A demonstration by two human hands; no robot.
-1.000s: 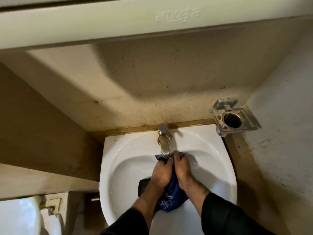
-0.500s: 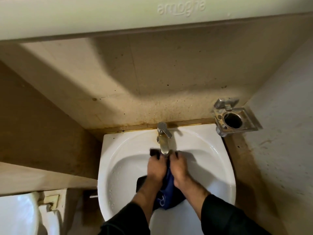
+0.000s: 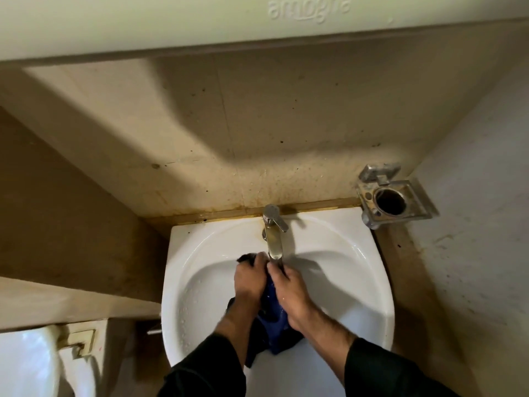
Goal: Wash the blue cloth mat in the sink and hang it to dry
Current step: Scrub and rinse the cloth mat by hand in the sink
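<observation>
Mat bunched under tap, holder nearby.

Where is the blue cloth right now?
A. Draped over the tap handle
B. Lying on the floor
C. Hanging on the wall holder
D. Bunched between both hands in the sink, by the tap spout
D: the left hand and right hand grip the blue cloth between them over the sink, just below the tap.
</observation>
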